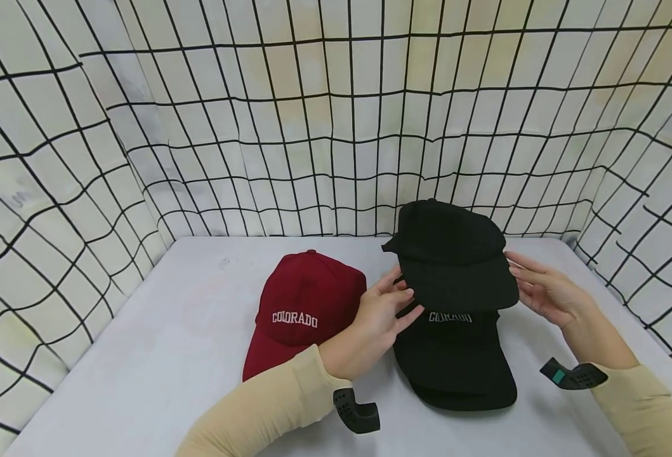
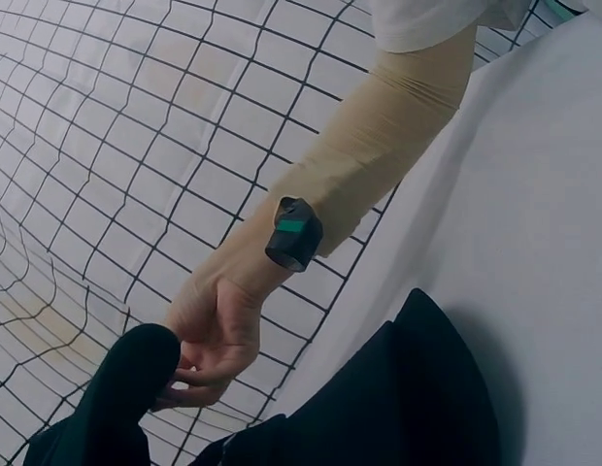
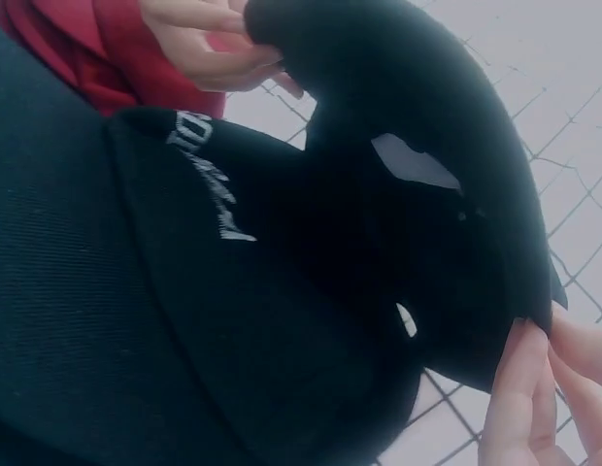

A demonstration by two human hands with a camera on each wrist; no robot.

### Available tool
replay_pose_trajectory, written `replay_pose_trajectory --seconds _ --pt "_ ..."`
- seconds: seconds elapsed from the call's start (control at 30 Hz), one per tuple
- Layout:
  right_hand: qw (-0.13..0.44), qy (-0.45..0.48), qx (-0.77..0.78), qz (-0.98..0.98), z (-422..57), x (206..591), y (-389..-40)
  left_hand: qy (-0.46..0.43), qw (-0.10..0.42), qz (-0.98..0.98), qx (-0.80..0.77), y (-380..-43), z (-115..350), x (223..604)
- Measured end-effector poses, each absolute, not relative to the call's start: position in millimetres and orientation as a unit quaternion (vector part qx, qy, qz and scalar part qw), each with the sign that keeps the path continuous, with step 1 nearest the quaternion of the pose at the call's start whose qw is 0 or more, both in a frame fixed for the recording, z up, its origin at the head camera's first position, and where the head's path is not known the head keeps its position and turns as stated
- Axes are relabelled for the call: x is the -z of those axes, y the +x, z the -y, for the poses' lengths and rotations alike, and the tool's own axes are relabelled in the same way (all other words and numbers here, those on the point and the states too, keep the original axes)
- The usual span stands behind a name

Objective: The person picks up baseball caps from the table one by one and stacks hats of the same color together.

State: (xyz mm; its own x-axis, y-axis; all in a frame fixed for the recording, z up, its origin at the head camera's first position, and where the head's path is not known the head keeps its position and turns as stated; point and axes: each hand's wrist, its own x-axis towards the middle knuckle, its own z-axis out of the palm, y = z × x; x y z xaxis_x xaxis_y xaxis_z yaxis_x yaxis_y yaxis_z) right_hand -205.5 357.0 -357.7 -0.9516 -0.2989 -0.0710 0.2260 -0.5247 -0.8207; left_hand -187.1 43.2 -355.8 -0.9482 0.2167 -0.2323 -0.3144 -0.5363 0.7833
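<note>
Both hands hold a plain black cap [image 1: 455, 279] by its brim, tilted above another black cap. My left hand [image 1: 375, 320] pinches the brim's left edge; in the right wrist view its fingers [image 3: 209, 58] grip that side. At the brim's right edge, my right hand [image 1: 549, 295] pinches with thumb and fingers, as the right wrist view shows close up. The lower black cap [image 1: 455, 355] has white COLORADO lettering, partly covered by the held cap; a second brim edge shows beneath its brim. A red COLORADO cap [image 1: 296, 298] lies to the left, partly behind my left forearm.
The caps are on a white-covered table [image 1: 141, 355]. Black netting [image 1: 370, 114] over pale walls rises at the back and both sides. Each wrist carries a small black device, one of them [image 1: 572, 374] by the right cuff.
</note>
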Motion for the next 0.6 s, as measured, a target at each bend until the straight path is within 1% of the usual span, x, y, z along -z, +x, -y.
replay_pose_trajectory --seconds 0.17,0.4,0.6 --pt "0.160 -0.015 0.872 -0.462 -350 361 -206 -0.060 0.161 -0.447 -0.878 -189 -37 359" --pt "0.170 -0.012 0.878 -0.448 -345 367 -208 -0.080 0.161 -0.437 -0.881 -191 -32 361" --pt "0.178 0.014 0.875 -0.449 -341 370 -207 -0.084 0.168 -0.434 -0.881 -192 -28 364"
